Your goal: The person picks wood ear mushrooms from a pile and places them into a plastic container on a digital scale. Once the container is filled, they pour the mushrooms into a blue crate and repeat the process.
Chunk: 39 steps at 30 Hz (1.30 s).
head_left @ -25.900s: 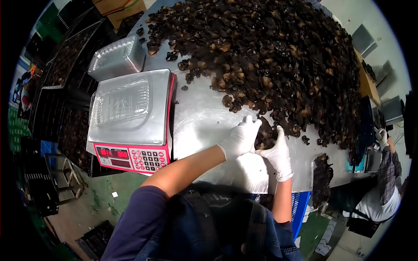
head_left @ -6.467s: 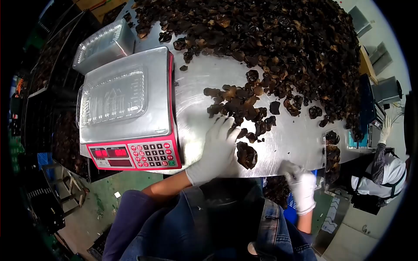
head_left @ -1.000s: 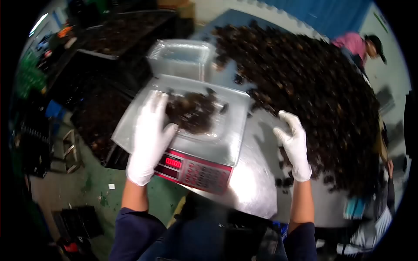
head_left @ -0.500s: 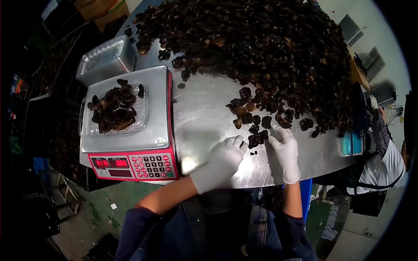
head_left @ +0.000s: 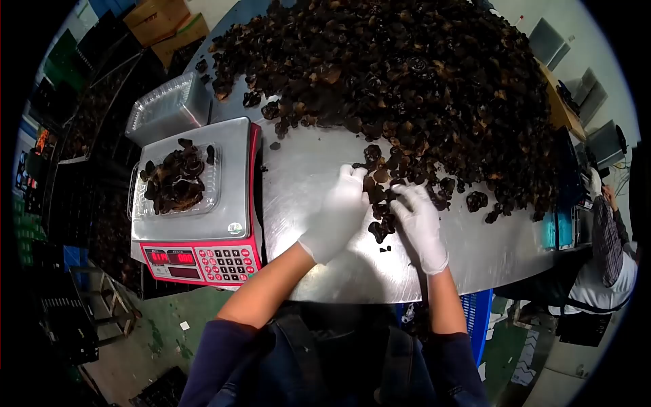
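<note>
My left hand (head_left: 339, 211), in a white glove, is over the metal table with its fingers loosely bent and apart. Its fingertips touch the left side of a small cluster of dark wood ear mushrooms (head_left: 382, 224). My right hand (head_left: 422, 224), also gloved in white, is at the cluster's right side, thumb and fingers apart around its edge. I see nothing held firmly in either hand. Beyond my fingers rises a large heap of wood ear mushrooms (head_left: 407, 81). On the left, a clear plastic tray (head_left: 211, 186) with wood ears in it rests on a red-framed scale (head_left: 234, 227).
A stack of clear trays (head_left: 169, 108) stands behind the scale on the metal table (head_left: 305, 163). Cardboard boxes (head_left: 159, 24) are at the back left. Another person (head_left: 603, 271) is at the far right. A blue crate (head_left: 478, 315) sits below the table edge.
Both hands have moved forward to the small cluster of wood ears, the right also shifting left. The view has shifted slightly, and the scale appears farther left.
</note>
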Each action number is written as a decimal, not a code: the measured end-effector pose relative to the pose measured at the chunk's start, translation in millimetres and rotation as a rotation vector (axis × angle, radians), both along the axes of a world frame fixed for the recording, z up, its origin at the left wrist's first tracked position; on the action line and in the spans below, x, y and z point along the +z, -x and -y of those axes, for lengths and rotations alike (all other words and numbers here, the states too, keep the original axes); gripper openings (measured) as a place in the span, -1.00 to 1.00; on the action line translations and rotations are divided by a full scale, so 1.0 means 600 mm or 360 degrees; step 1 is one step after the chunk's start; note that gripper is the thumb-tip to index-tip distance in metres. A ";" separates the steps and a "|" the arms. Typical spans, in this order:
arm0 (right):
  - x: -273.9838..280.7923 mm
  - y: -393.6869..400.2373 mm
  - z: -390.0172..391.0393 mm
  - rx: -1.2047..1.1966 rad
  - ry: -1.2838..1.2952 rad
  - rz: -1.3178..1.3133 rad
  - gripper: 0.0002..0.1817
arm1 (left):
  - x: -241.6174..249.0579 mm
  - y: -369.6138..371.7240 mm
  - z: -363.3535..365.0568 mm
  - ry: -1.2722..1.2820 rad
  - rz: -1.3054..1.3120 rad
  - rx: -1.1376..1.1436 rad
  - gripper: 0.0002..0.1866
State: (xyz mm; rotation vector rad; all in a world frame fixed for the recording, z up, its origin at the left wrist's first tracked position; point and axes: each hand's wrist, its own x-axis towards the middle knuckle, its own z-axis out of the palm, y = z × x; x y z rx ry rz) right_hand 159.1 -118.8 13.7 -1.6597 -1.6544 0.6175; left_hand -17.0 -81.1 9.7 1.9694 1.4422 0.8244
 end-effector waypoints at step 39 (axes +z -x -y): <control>0.019 0.012 0.039 0.0289 0.0215 0.0564 0.06 | -0.004 0.064 -0.125 0.0126 -0.0305 0.0200 -0.67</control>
